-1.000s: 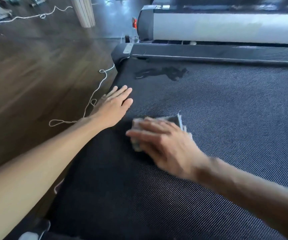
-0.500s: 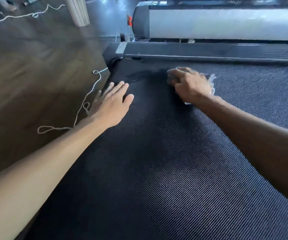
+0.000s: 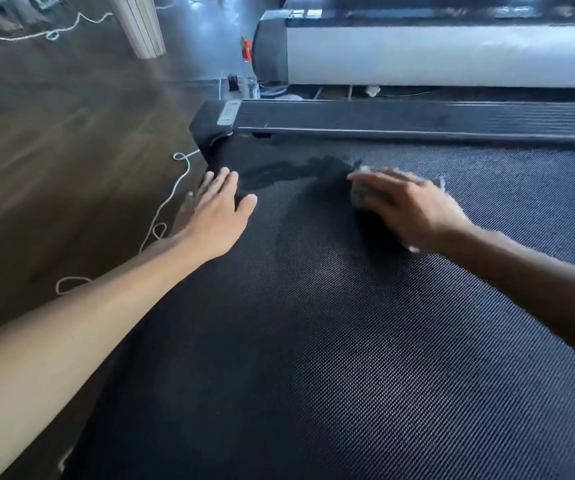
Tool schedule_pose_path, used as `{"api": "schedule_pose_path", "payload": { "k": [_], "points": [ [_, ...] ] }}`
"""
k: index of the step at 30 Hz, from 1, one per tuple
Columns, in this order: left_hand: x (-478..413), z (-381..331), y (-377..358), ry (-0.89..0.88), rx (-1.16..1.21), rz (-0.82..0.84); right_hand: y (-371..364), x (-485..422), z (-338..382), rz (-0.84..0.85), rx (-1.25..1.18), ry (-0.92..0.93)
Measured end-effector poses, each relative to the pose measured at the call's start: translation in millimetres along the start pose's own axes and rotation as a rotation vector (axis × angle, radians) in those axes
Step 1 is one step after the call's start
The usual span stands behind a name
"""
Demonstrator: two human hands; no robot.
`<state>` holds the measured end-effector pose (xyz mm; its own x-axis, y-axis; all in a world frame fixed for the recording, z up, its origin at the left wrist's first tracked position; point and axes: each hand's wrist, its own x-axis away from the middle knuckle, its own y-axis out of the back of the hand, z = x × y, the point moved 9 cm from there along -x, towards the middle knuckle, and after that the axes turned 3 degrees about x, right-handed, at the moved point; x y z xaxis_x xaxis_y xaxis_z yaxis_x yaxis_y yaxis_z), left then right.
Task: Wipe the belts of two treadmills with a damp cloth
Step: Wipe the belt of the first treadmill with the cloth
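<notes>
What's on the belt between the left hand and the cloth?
Head view: no object, only belt. A dark wet-looking patch spans the stretch from the left hand fingertips to the cloth.

Left grip (image 3: 215,216) & right grip (image 3: 414,206): bare hands, w/ bare forearms (image 3: 89,323) running to the frame edges. Right grip is motion-blurred, so fine detail can't be told.

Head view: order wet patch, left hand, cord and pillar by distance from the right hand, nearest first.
1. Wet patch: on the belt, just left of the right hand and the cloth under it.
2. Left hand: flat at the belt's left edge.
3. Cord: on the floor, just past the left hand.
4. Pillar: far upper left.
</notes>
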<state>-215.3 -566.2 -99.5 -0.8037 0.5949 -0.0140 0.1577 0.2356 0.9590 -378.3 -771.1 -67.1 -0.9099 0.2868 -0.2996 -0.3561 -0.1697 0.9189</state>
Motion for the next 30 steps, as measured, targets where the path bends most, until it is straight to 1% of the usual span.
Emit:
{"api": "schedule_pose_path", "payload": {
  "k": [2,3,5,7,9,11,13,14,15,17,19,21,22,23,25,27,29,30],
  "points": [
    [-2,-2,0,-0.006,-0.015,-0.024,-8,-43,-17,-0.055,0.045,-0.139],
    [-2,-2,0,-0.007,-0.005,-0.040,-14,-61,-15,-0.074,0.065,-0.180],
    [-2,0,0,-0.008,0.042,-0.055,-26,-84,7,-0.099,0.084,-0.186],
    [-2,1,-1,-0.015,0.058,-0.056,-37,-78,45,-0.088,0.063,-0.046],
    [-2,1,-1,-0.023,0.041,-0.057,-36,-41,82,-0.053,-0.006,0.162],
    [-2,1,-1,-0.028,0.019,-0.064,-30,9,101,0.057,-0.074,0.318],
    [-2,-1,-2,-0.028,0.015,-0.058,-21,39,94,0.166,-0.120,0.393],
    [-1,0,-2,-0.020,0.014,-0.054,-17,36,78,0.181,-0.117,0.383],
    [-1,0,-2,-0.017,0.013,-0.052,-14,23,60,0.166,-0.094,0.336],
    [0,-1,0,-0.023,0.000,-0.054,-11,-20,28,0.059,-0.041,0.209],
    [1,-3,3,-0.029,0.001,-0.062,-20,-72,5,-0.020,-0.011,0.026],
    [1,-5,4,-0.040,0.018,-0.066,-34,-106,4,-0.045,0.004,-0.131],
    [1,-4,5,-0.043,0.037,-0.064,-39,-111,16,-0.062,0.000,-0.147],
    [0,-3,5,-0.043,0.068,-0.062,-41,-107,34,-0.072,-0.008,-0.111],
    [-1,0,6,-0.040,0.138,-0.068,-38,-62,79,-0.054,-0.064,0.093],
    [-2,1,10,-0.043,0.180,-0.095,-28,10,118,0.066,-0.156,0.286],
    [-3,2,9,-0.043,0.191,-0.097,-19,71,126,0.185,-0.166,0.427],
    [-3,2,8,-0.043,0.190,-0.096,-13,79,115,0.204,-0.161,0.459]
  ]
}}
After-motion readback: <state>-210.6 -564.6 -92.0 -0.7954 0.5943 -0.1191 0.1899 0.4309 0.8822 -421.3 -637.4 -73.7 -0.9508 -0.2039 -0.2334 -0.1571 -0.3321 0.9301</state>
